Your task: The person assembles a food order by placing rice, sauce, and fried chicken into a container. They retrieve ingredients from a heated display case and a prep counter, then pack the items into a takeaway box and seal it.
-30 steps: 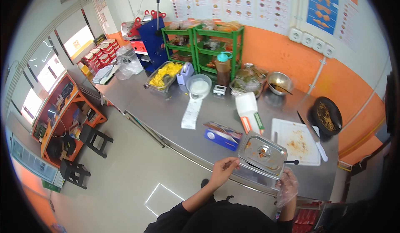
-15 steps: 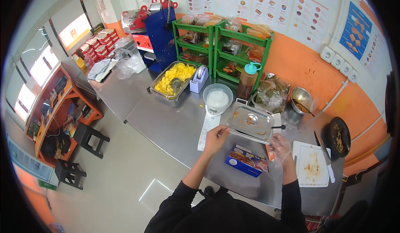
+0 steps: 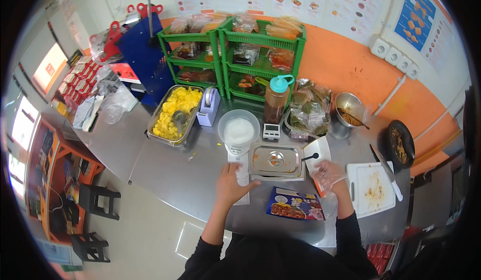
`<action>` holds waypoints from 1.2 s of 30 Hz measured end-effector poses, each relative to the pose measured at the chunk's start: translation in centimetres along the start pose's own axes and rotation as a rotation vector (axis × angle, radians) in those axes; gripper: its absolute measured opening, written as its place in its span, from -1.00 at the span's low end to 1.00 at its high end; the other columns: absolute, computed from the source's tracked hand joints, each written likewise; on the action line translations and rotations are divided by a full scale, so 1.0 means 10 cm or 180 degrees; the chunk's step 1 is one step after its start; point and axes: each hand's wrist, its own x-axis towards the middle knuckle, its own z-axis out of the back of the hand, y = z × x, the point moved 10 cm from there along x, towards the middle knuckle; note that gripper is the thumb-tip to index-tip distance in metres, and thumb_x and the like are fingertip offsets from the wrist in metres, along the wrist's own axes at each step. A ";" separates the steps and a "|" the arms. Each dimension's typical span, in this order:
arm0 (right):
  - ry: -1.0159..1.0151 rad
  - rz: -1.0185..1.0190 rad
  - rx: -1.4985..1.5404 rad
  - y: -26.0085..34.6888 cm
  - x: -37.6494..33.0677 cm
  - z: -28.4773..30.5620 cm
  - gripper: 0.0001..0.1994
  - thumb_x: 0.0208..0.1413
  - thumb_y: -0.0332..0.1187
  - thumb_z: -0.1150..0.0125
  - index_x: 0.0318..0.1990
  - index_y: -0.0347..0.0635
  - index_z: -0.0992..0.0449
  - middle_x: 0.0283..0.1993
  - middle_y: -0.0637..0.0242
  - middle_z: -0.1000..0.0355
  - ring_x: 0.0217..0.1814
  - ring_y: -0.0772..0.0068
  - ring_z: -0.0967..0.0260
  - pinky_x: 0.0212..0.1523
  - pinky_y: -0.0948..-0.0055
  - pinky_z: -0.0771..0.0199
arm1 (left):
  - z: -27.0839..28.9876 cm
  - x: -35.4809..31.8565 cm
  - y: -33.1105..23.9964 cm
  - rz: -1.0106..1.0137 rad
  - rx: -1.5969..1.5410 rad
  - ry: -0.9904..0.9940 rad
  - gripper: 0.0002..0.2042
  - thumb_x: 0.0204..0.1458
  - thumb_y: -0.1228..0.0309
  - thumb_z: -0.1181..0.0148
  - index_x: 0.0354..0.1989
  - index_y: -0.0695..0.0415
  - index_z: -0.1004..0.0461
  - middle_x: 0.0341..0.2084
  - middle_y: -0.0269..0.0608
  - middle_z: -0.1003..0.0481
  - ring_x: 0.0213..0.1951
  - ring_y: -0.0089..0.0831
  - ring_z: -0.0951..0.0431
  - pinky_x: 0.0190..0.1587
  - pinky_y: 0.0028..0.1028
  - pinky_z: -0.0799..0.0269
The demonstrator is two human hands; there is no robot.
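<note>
L hand (image 3: 229,185) spread, nothing pinched, thumb just beside the near-L corner of the lidded steel pan (image 3: 265,168); gloved R hand (image 3: 329,175), fingers bent near the white carton (image 3: 321,148), can't tell if gripping. Pan's on the counter (image 3: 175,180) btwn hands, beyond the blue box (image 3: 294,205). Best: steady opp. ends, keep it level, don't snag the black handle (image 3: 311,156) sticking out R, bare fingers off food.

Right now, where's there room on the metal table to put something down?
The biggest nearly bare patch is in front of the yellow food tray, left of the left hand. A smaller one lies between that tray and the clear bag. It's crowded by the right hand: lidded pan, white carton, blue box.
</note>
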 end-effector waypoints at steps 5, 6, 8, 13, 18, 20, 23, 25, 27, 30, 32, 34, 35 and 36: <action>-0.1086 0.0664 -0.0451 0.12 0.27 0.30 -0.66 -0.05 -0.19 -0.27 -0.12 -0.11 -0.49 -0.26 0.16 -0.49 -0.17 0.09 -0.43 -0.07 0.26 -0.40 | -0.36 0.51 -0.79 -0.1783 0.0991 0.0548 0.16 -0.53 -0.03 -0.49 0.31 0.17 0.02 0.13 -0.06 -0.24 0.16 -0.16 -0.28 0.22 -0.08 -0.11; -0.0875 0.0551 -0.0405 0.11 0.39 0.23 -0.67 -0.05 -0.20 -0.28 -0.13 -0.11 -0.49 -0.27 0.16 -0.50 -0.15 0.08 -0.43 -0.07 0.26 -0.40 | -0.53 0.61 -0.80 -0.1859 0.1092 0.0837 0.17 -0.52 -0.03 -0.49 0.32 0.18 0.05 0.11 -0.04 -0.26 0.15 -0.15 -0.29 0.23 -0.07 -0.10; -0.0297 0.0149 -0.0114 -0.02 0.54 0.09 -0.75 -0.02 -0.30 -0.30 -0.19 -0.18 -0.51 -0.28 0.17 -0.50 -0.22 0.19 -0.46 -0.19 0.32 -0.45 | -0.72 0.69 -0.75 -0.1918 0.1187 0.1223 0.18 -0.53 -0.02 -0.49 0.31 0.21 0.06 0.08 -0.02 -0.28 0.14 -0.13 -0.30 0.24 -0.07 -0.09; -0.0040 -0.0523 0.2875 -0.35 0.55 -0.26 -0.80 0.02 -0.45 -0.29 -0.20 -0.32 -0.51 -0.33 0.26 -0.48 -0.38 0.52 -0.44 -0.37 0.54 -0.49 | -0.74 0.64 -0.74 -0.1827 0.1031 0.1470 0.17 -0.52 0.01 -0.49 0.30 0.26 0.09 0.02 0.05 -0.30 0.09 -0.13 -0.32 0.21 -0.07 -0.13; -0.0590 -0.0228 0.3401 -0.11 0.30 -0.06 -0.84 0.08 -0.43 -0.22 -0.20 -0.31 -0.52 -0.34 0.31 -0.48 -0.37 0.55 -0.42 -0.30 0.53 -0.49 | 0.21 0.70 -0.74 -0.1427 0.0399 0.0633 0.04 -0.53 0.12 -0.47 0.21 0.32 -0.08 -0.10 0.07 -0.37 -0.01 -0.04 -0.37 0.04 -0.14 -0.27; -0.0904 0.0205 0.2739 0.10 0.17 0.15 -0.85 0.09 -0.46 -0.19 -0.20 -0.30 -0.52 -0.30 0.29 -0.50 -0.33 0.54 -0.44 -0.26 0.52 -0.49 | 0.66 0.65 -0.52 -0.1149 0.0574 0.0119 -0.01 -0.53 0.18 -0.44 0.19 0.32 -0.12 -0.11 0.06 -0.39 -0.03 -0.02 -0.38 0.05 -0.16 -0.27; -0.1021 0.1018 0.1978 0.58 -0.04 0.41 -0.84 0.03 -0.52 -0.21 -0.20 -0.24 -0.52 -0.24 0.27 -0.52 -0.28 0.44 -0.49 -0.20 0.48 -0.50 | 1.04 0.36 0.11 -0.0568 0.0810 -0.0295 0.05 -0.59 0.14 -0.43 0.22 0.29 -0.08 -0.06 0.01 -0.39 0.00 -0.05 -0.38 0.10 -0.14 -0.18; -0.1023 0.1399 0.1617 0.80 -0.15 0.44 -0.82 -0.01 -0.55 -0.22 -0.21 -0.21 -0.51 -0.22 0.25 -0.53 -0.25 0.34 -0.51 -0.18 0.46 -0.51 | 1.12 0.14 0.40 -0.0206 0.1101 -0.0383 0.08 -0.61 0.10 -0.43 0.23 0.28 -0.07 -0.03 -0.02 -0.39 0.03 -0.09 -0.38 0.14 -0.07 -0.10; -0.1019 0.1616 0.1323 0.96 -0.22 0.38 -0.82 -0.02 -0.56 -0.22 -0.22 -0.20 -0.50 -0.21 0.22 -0.53 -0.22 0.26 -0.52 -0.18 0.45 -0.51 | 1.01 -0.10 0.79 0.0399 0.1311 -0.0296 0.12 -0.64 0.06 -0.43 0.25 0.25 -0.04 0.00 -0.04 -0.38 0.06 -0.14 -0.37 0.17 0.03 0.04; -0.1105 0.1554 0.1070 0.91 -0.20 0.28 -0.82 -0.04 -0.51 -0.22 -0.23 -0.14 -0.51 -0.22 0.24 -0.53 -0.23 0.23 -0.51 -0.19 0.40 -0.51 | 0.76 -0.46 1.42 0.1018 0.1459 -0.0240 0.15 -0.66 0.04 -0.43 0.26 0.23 -0.01 0.03 -0.07 -0.37 0.09 -0.20 -0.35 0.20 0.12 0.21; -0.1165 0.1673 0.0904 0.88 -0.19 0.24 -0.84 -0.03 -0.48 -0.20 -0.24 -0.12 -0.52 -0.23 0.27 -0.53 -0.22 0.24 -0.52 -0.17 0.38 -0.50 | 0.64 -0.62 1.76 0.1245 0.1560 -0.0286 0.16 -0.67 0.03 -0.44 0.26 0.21 0.00 0.06 -0.09 -0.34 0.13 -0.23 -0.33 0.24 0.16 0.38; -0.1017 0.1629 0.0950 0.89 -0.15 0.25 -0.82 -0.05 -0.57 -0.15 -0.25 -0.20 -0.54 -0.23 0.23 -0.53 -0.23 0.28 -0.51 -0.14 0.39 -0.49 | 0.55 -0.60 1.85 0.1278 0.1372 -0.0379 0.16 -0.64 0.00 -0.45 0.25 0.23 0.00 0.11 -0.04 -0.29 0.24 -0.16 -0.20 0.25 0.23 0.58; -0.1032 0.1634 0.0943 0.86 -0.14 0.24 -0.84 -0.04 -0.55 -0.15 -0.26 -0.20 -0.54 -0.23 0.21 -0.53 -0.22 0.28 -0.51 -0.15 0.40 -0.48 | 0.56 -0.55 1.82 0.1205 0.1326 -0.0433 0.15 -0.62 -0.01 -0.44 0.25 0.24 0.01 0.12 -0.01 -0.28 0.27 -0.13 -0.16 0.24 0.25 0.64; -0.1046 0.1608 0.0919 0.84 -0.14 0.23 -0.86 -0.02 -0.53 -0.14 -0.27 -0.21 -0.54 -0.24 0.20 -0.53 -0.21 0.29 -0.50 -0.16 0.41 -0.47 | 0.63 -0.56 1.77 0.1249 0.1470 -0.0385 0.14 -0.59 0.01 -0.45 0.25 0.24 0.01 0.14 0.00 -0.26 0.29 -0.11 -0.11 0.25 0.24 0.61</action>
